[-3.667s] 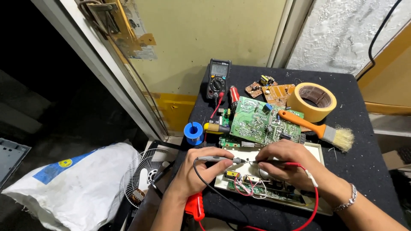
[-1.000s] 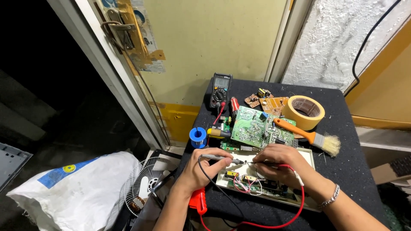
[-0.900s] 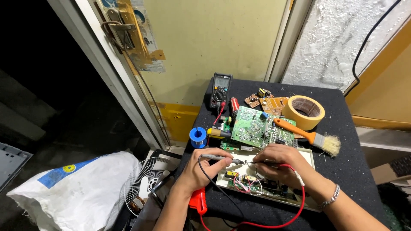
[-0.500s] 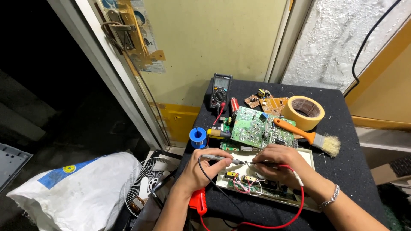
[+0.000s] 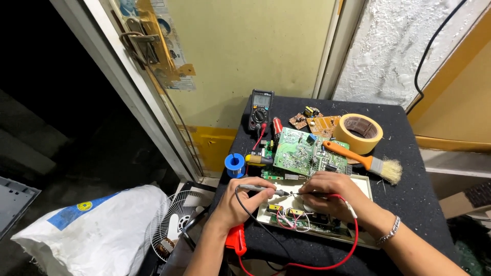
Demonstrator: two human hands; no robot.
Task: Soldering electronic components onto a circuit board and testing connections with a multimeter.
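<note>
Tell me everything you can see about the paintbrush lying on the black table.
The paintbrush lies flat on the black table, slanted, with its handle towards the far left and its bristles towards the near right. The handle is glossy orange and looks like plastic, a dull metal band joins it to pale, splayed, worn-looking bristles. The handle end rests by the green circuit board, just in front of the roll of tan tape. Neither hand touches it; the right hand is nearest.

Left hand (image 5: 240,202) and right hand (image 5: 330,191) holding probes on circuit board (image 5: 307,214), multimeter (image 5: 260,110) behind
</note>
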